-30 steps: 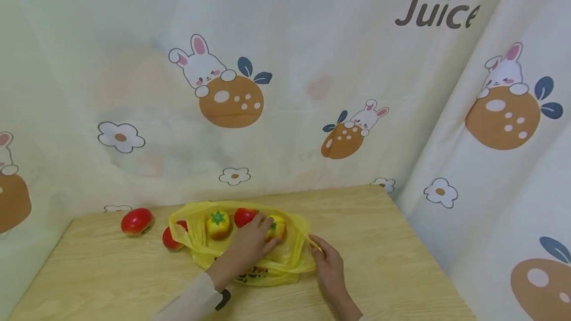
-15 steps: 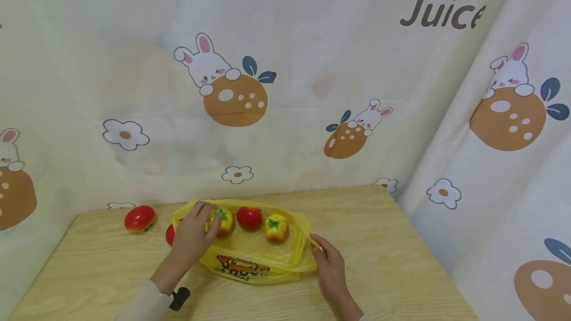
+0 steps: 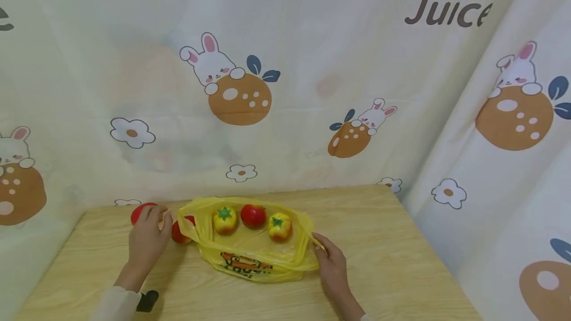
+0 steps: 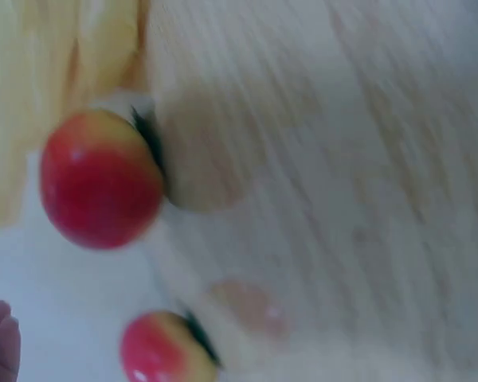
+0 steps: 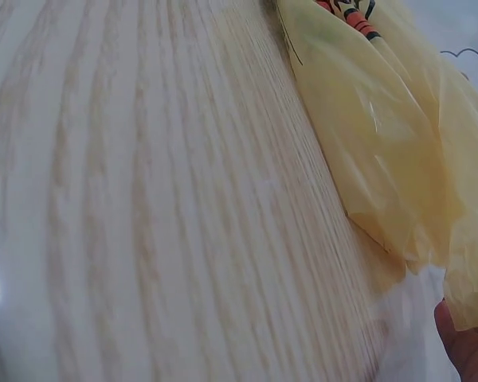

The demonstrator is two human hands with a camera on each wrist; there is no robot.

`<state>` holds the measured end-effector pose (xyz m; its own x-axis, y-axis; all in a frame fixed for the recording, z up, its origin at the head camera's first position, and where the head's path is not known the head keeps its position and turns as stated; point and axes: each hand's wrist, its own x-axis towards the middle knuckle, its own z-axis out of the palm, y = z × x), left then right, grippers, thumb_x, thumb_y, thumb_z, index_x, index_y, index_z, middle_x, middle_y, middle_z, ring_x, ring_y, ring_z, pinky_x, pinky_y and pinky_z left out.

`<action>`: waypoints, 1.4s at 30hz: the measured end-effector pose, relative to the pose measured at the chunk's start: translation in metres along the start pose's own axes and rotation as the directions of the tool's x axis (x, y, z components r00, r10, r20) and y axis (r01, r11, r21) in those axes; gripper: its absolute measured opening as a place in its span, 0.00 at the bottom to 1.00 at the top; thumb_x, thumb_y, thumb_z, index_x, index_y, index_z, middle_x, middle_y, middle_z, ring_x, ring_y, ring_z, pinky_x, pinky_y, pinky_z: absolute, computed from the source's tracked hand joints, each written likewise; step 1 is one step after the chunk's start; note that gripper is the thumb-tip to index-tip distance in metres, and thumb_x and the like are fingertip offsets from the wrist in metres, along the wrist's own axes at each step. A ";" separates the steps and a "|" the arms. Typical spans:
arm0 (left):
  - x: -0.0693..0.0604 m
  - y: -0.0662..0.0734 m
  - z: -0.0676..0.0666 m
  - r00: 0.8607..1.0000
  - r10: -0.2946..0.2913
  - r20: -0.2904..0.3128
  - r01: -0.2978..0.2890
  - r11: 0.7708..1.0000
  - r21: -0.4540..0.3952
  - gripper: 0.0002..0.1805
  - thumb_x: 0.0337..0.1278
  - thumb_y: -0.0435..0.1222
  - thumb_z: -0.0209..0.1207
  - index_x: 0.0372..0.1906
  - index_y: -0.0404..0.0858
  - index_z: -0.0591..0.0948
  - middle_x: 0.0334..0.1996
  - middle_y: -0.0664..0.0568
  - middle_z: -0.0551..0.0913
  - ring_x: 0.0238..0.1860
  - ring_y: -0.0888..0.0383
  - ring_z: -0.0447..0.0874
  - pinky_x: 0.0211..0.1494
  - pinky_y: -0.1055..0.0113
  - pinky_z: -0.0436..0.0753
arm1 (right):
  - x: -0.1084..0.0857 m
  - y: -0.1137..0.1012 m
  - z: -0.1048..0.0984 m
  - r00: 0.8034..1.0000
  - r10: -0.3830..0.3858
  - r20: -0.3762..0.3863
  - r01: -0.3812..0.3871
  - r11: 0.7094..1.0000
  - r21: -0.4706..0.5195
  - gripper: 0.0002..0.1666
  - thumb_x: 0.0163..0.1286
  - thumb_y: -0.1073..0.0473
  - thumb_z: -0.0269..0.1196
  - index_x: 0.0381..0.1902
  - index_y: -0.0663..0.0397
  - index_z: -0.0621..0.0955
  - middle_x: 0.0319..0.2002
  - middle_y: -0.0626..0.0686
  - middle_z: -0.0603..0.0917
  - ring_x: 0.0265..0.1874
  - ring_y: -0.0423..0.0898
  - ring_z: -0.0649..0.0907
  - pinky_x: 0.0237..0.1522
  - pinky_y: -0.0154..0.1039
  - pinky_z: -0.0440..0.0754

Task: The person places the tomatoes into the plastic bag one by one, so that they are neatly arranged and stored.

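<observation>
In the head view, my left hand (image 3: pixel 148 239) reaches over a round red fruit (image 3: pixel 140 211) at the table's back left, partly covering it. A second red fruit (image 3: pixel 180 231) lies just right of that hand, beside the yellow plastic bag (image 3: pixel 243 270). The left wrist view shows both red fruits with green leafy tops; the fingers (image 4: pixel 3 350) appear apart from them. My right hand (image 3: pixel 333 269) pinches the bag's right edge between thumb and fingers. Inside the bag's open mouth lie two yellow-orange fruits with green star-shaped tops (image 3: pixel 225 220) (image 3: pixel 280 227) and a red one (image 3: pixel 253 216).
The light wood table (image 3: pixel 370 241) meets a pale curtain (image 3: pixel 294 162) printed with rabbits, oranges and flowers at its back. Another stretch of curtain (image 3: pixel 490 202) runs along the right side.
My left hand has moved left, from inside the bag over to the far-left red fruit, with nothing visibly carried. My right hand keeps hold of the bag's edge.
</observation>
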<state>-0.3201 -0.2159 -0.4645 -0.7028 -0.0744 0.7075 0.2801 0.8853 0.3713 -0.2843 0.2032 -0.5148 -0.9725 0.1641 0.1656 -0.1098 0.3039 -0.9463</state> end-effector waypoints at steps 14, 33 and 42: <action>0.005 -0.047 -0.007 0.952 -0.235 0.196 0.219 0.971 0.099 0.28 0.55 0.29 0.64 0.57 0.21 0.67 0.58 0.19 0.64 0.55 0.22 0.64 0.54 0.30 0.70 | 0.001 0.000 -0.007 1.000 0.012 0.012 -0.012 1.000 -0.004 0.21 0.72 0.70 0.53 0.60 0.60 0.78 0.63 0.60 0.78 0.67 0.56 0.72 0.67 0.55 0.69; 0.010 -0.088 -0.003 0.890 -0.224 0.397 0.151 0.967 0.206 0.30 0.56 0.29 0.62 0.63 0.32 0.63 0.50 0.19 0.64 0.36 0.22 0.71 0.25 0.36 0.77 | 0.002 0.002 -0.006 0.999 0.050 0.011 -0.050 0.998 -0.033 0.20 0.73 0.68 0.53 0.61 0.59 0.78 0.63 0.58 0.78 0.67 0.54 0.72 0.68 0.52 0.68; 0.005 -0.089 -0.004 0.878 -0.265 0.399 0.222 0.963 0.153 0.35 0.55 0.42 0.68 0.61 0.30 0.65 0.41 0.25 0.65 0.33 0.33 0.73 0.35 0.41 0.78 | 0.000 0.009 -0.005 1.000 0.018 -0.009 -0.019 0.997 -0.080 0.20 0.71 0.70 0.54 0.58 0.60 0.80 0.60 0.58 0.81 0.65 0.54 0.75 0.65 0.54 0.72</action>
<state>-0.3460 -0.2973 -0.4911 -0.9520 -0.1170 0.2829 0.0143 0.9062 0.4227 -0.2840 0.2109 -0.5220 -0.9725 0.1776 0.1506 -0.0746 0.3752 -0.9239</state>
